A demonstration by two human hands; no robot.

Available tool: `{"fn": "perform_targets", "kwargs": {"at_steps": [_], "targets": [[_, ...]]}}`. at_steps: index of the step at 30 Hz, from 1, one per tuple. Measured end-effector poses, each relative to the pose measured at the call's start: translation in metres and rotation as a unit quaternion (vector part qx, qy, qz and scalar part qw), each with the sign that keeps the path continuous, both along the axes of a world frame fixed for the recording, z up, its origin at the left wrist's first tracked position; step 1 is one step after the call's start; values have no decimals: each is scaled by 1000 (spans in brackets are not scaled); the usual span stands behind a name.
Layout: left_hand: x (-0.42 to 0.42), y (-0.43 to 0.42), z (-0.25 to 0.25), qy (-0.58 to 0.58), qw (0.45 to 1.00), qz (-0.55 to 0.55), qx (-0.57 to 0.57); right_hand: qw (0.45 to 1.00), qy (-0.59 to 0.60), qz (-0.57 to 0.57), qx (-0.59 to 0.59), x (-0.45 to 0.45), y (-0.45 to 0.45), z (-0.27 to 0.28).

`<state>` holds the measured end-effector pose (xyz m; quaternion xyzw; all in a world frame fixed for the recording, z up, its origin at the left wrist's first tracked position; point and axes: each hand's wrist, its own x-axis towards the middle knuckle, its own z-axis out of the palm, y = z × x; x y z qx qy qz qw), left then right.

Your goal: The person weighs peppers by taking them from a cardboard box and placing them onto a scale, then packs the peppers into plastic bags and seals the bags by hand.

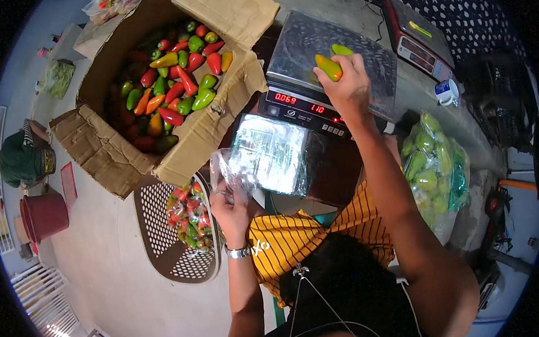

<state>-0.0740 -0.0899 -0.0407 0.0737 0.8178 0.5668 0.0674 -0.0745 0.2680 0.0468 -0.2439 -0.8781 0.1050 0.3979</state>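
Observation:
My right hand (351, 85) is closed around a yellow-orange pepper (329, 68) above the metal plate of a digital scale (295, 46). A green pepper (341, 49) shows just beyond my fingers; whether I grip it or it rests on the plate I cannot tell. Red digits "0.069" and "110" glow on the scale's display (300, 103). With its fingers pinched, my left hand (229, 208) holds the edge of a clear plastic bag (225, 167). Beside that hand lies a stack of clear plastic bags (269, 153), shiny under the light, in front of the scale.
An open cardboard box (206, 132) of red, green and orange peppers stands at the left. Below it, a perforated basket (160, 255) holds bagged peppers. A bag of green vegetables (426, 157), a white cup (447, 92) and a second scale (419, 41) are on the right.

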Motion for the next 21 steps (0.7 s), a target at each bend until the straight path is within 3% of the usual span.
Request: {"fn": "perform_targets", "kwargs": {"at_steps": [7,10,13,15,16,17,19,21], "targets": [[0,-1,1,3,1000,21,-7,992,-63,-91,62,-1,-6,-4],[1,-2,4,-55,998,41,1,995,49,-29,77,-23,-31,15],[1,-4,6,-48,998,31,-4,971,124,202,34,-94,-68,20],[-1,-3,6,-44,999,12,-18,942,-36,326,-66,-150,-106,23],[-2,-2,2,-16,999,9,-27,920,-232,310,-60,-186,-122,14],[-2,-1,-2,12,999,7,-37,862,-418,284,-52,-216,-138,9],[-2,-4,-8,47,998,9,-48,722,-631,282,23,-247,-155,2],[-1,-6,-11,49,998,13,-47,740,-606,290,16,-252,-158,-11]]}}
